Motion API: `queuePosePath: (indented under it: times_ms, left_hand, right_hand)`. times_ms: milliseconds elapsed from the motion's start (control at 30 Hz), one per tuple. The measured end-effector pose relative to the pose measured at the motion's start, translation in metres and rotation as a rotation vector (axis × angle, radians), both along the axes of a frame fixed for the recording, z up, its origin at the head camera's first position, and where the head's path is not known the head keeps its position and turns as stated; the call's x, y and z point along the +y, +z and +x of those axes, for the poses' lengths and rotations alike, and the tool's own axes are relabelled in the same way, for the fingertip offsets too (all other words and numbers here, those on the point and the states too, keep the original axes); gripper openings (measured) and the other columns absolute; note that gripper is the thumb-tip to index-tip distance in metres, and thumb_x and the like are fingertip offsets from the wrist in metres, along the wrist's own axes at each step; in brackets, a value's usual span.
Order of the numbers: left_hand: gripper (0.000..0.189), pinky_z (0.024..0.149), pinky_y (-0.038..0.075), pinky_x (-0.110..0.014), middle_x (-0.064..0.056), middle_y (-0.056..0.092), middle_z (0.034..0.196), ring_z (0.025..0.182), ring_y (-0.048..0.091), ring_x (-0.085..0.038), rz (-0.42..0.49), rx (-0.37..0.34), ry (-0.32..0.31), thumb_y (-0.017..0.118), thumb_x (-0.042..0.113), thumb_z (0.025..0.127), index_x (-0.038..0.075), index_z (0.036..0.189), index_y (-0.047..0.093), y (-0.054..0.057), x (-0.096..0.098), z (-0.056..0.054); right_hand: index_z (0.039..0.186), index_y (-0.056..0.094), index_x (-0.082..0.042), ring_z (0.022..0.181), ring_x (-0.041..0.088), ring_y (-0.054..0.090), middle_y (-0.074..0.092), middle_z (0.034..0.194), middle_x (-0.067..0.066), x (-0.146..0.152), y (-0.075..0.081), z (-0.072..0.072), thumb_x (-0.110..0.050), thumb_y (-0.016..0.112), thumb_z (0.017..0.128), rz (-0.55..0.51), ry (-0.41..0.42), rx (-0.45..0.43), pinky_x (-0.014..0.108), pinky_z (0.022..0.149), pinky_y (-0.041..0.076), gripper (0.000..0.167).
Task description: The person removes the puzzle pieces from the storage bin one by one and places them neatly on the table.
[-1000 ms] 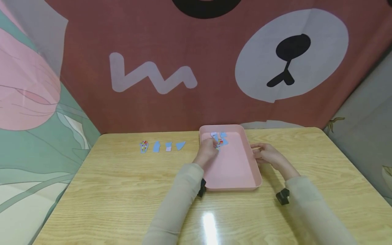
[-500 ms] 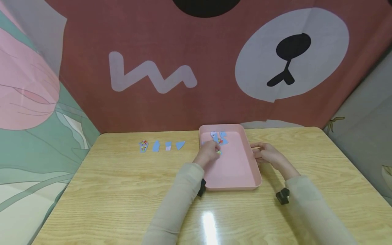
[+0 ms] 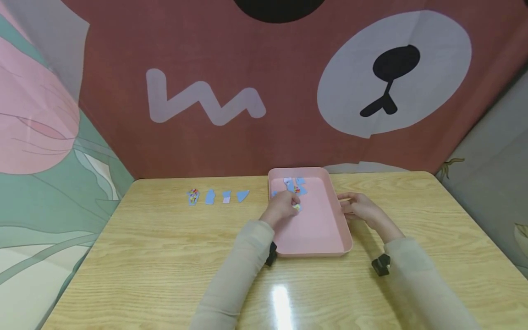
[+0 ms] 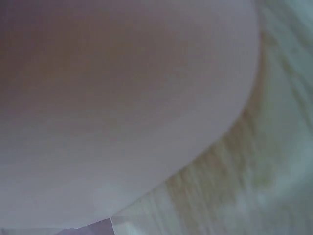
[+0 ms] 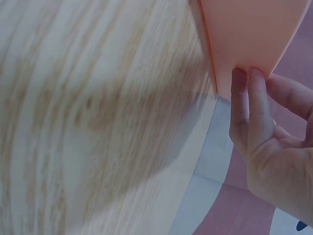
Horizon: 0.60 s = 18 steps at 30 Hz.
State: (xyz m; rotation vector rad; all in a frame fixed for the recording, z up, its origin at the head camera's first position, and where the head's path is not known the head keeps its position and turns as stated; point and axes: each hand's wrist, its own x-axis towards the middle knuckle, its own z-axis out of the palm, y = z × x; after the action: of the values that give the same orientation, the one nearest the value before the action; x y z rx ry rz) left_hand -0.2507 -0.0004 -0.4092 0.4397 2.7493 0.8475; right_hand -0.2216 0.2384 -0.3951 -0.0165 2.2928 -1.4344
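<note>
My left hand (image 3: 281,205) is over the left part of a pink tray (image 3: 315,229), its fingers pinching a small puzzle piece (image 3: 297,207) with a yellow-green patch. More light-blue puzzle pieces (image 3: 290,184) lie at the tray's far end, one with a multicoloured pattern. Part of another blue piece (image 3: 275,193) shows by the left wall, beyond the hand. My right hand (image 3: 360,208) touches the tray's right side; in the right wrist view, straight fingertips (image 5: 256,76) rest against the outer wall (image 5: 244,34). Only the tray's blurred side (image 4: 122,122) fills the left wrist view; no hand appears there.
Left of the tray, several blue pieces lie in a row on the wooden table (image 3: 165,256): a multicoloured piece (image 3: 193,196), a plain one (image 3: 210,196), a blue-and-white one (image 3: 227,196) and a triangle (image 3: 243,195). A patterned cloth (image 3: 206,151) hangs behind the table's far edge.
My left hand has shifted slightly, bringing the small piece a little nearer and to the right inside the tray. My right hand has stayed at the tray's side.
</note>
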Motion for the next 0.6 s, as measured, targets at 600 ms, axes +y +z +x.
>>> queuePosePath:
  times_ms: [600]
  left_hand:
    - [0.025, 0.077, 0.052, -0.021, -0.011, 0.069, 0.103, 0.097, 0.062, -0.020, 0.185, -0.036, -0.026, 0.069, -0.001, 0.082, 0.003, 0.107, 0.070, -0.0001, -0.0069, -0.0027]
  right_hand:
    - [0.140, 0.028, 0.015, 0.092, 0.003, 0.062, 0.048, 0.131, 0.036, -0.0006, 0.0010, 0.0017, -0.001, 0.050, 0.093, -0.020, 0.007, 0.013, 0.023, 0.086, 0.056, 0.055]
